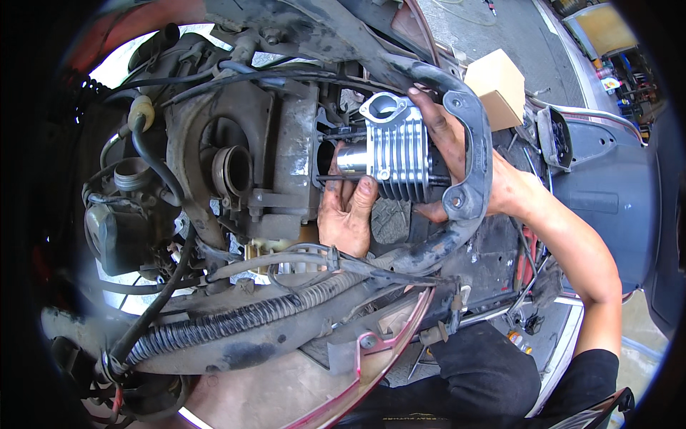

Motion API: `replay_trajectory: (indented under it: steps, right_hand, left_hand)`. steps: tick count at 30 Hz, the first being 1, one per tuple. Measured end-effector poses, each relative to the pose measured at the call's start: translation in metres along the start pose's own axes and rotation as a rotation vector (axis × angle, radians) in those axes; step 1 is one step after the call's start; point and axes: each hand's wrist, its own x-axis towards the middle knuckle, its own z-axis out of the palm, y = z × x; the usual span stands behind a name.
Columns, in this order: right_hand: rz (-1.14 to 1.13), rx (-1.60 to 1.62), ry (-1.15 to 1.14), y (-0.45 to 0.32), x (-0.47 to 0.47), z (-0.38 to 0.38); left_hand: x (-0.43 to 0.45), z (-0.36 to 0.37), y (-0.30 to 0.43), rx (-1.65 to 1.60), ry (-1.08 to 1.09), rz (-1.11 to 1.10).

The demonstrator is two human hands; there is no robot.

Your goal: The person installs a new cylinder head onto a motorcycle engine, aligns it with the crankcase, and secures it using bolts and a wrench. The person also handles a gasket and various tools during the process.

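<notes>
A finned metal engine cylinder (399,155) lies sideways on long studs beside the crankcase opening (325,155), with its smooth sleeve (352,159) facing that opening. A gap remains between the finned body and the crankcase. My right hand (447,139) reaches around the frame's curved bracket and grips the cylinder's far right end, thumb and fingers spread to either side. From below, my left hand (348,214) holds the sleeve end: one finger runs up against the sleeve's mouth, and the thumb touches the cylinder's lower left corner. Whether a piston sits inside the sleeve is hidden.
Scooter frame tubes (423,254) surround the work, with a curved bracket (477,155) at right. A carburetor (128,214) and hoses lie left. A cardboard box (496,91) stands upper right, near a black cover (554,138). Red-handled pliers (526,257) lie right.
</notes>
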Motion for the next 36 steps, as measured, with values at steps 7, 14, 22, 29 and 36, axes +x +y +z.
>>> replay_trajectory:
  steps: [7,14,22,29,36]
  right_hand:
    - [0.045,0.036,-0.013,-0.005,-0.002,-0.001]
    - [0.081,0.039,0.040,-0.011,-0.003,0.004]
    - [0.015,0.035,0.020,0.000,0.001,-0.001]
    - [0.100,0.046,0.018,-0.013,-0.004,0.000]
    - [-0.040,0.001,-0.011,-0.001,0.004,-0.006]
  left_hand:
    - [0.001,-0.002,-0.006,0.084,-0.023,0.043]
    - [0.001,-0.004,-0.008,0.002,-0.032,0.029]
    - [0.000,-0.003,-0.006,-0.033,-0.053,0.040]
    - [0.002,-0.006,-0.003,0.128,-0.090,0.089]
    - [0.001,-0.005,-0.004,0.184,-0.044,0.090]
